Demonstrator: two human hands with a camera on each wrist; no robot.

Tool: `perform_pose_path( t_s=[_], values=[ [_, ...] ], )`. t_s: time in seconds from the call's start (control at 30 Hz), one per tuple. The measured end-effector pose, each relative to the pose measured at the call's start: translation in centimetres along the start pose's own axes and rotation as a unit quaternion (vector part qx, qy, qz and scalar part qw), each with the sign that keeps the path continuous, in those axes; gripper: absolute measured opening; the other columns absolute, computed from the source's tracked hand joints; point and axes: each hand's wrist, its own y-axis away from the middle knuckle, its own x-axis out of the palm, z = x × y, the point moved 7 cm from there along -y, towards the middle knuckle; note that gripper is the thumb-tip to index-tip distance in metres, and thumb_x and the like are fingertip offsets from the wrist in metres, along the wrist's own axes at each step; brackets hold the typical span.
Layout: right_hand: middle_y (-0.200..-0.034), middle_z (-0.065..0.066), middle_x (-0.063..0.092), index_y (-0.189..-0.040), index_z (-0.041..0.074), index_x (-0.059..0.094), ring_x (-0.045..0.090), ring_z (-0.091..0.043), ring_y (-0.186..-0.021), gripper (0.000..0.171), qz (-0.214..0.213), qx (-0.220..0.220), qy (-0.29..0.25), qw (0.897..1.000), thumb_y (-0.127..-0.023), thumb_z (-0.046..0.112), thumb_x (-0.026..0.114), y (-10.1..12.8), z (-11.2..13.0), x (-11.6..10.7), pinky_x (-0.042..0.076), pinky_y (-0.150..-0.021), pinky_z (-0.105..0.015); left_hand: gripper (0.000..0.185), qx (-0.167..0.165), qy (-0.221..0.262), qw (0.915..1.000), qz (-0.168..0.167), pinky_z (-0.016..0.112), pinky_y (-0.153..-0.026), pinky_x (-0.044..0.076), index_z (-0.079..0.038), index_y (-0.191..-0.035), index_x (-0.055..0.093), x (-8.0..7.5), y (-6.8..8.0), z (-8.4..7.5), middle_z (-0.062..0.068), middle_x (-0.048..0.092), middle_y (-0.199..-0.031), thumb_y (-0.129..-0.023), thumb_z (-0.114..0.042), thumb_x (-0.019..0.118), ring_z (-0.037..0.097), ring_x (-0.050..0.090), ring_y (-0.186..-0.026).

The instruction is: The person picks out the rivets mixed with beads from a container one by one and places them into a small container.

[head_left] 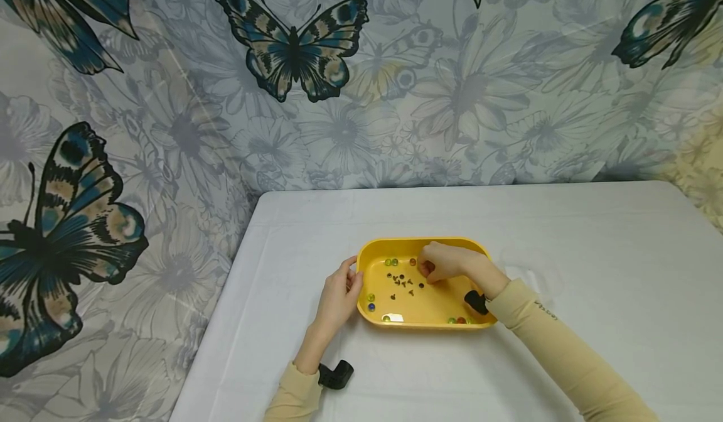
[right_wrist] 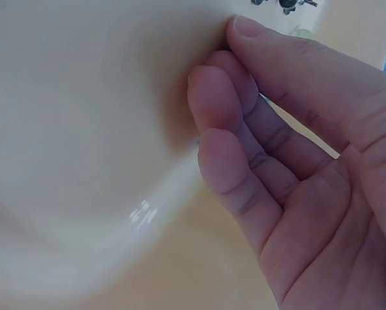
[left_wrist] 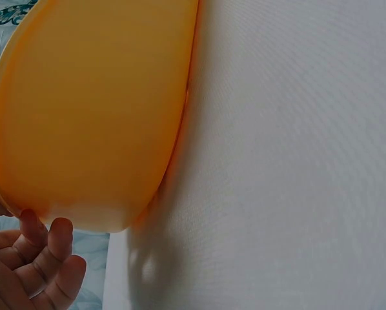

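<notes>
A shallow yellow tray (head_left: pixel 435 309) lies on the white-covered table. Inside it are several glass marbles, among them a blue marble (head_left: pixel 371 307) and a reddish marble (head_left: pixel 413 262), plus a scatter of small dark metal pieces (head_left: pixel 397 281) that look like screws. My left hand (head_left: pixel 339 290) grips the tray's left end; in the left wrist view its fingers (left_wrist: pixel 60 239) curl against the outer wall. Over the tray floor, right of the metal pieces, is my right hand (head_left: pixel 446 262). Its thumb and fingers (right_wrist: pixel 219 97) come together at the tips, and nothing shows between them.
A white cloth (head_left: pixel 305 233) covers the table. On the right of the tray lies a faint clear object (head_left: pixel 528 277), hard to make out. Butterfly-patterned fabric (head_left: pixel 395 139) hangs behind the table. Each wrist carries a black camera mount (head_left: pixel 336 375).
</notes>
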Motion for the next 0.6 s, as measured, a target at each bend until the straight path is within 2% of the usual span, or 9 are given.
perform_pose_path(
  t_s=[0.27,0.6],
  values=[
    [-0.059,0.003,0.042,-0.066,0.003,0.057,0.037,-0.007,-0.054,0.017,0.001,-0.01,0.007,1.0,-0.079,-0.003,0.066,0.05,0.1,-0.03,0.032,-0.055,-0.022,0.036,0.001,-0.003,1.0,-0.002,0.019,-0.053,0.042,0.003,-0.126,0.051,-0.03,-0.01,-0.02,-0.004,0.048,-0.07,-0.093,-0.012,0.053,0.006,0.045,-0.059],
    [-0.059,0.003,0.043,-0.067,0.004,0.058,0.038,-0.007,-0.054,0.017,0.002,-0.001,0.003,1.0,-0.081,-0.002,0.065,0.02,-0.26,-0.01,0.032,-0.055,-0.021,0.036,-0.007,0.001,1.0,0.003,0.019,-0.053,0.041,0.002,-0.127,0.05,0.02,-0.05,0.05,-0.004,0.048,-0.07,-0.093,-0.012,0.052,0.007,0.046,-0.059]
  ],
)
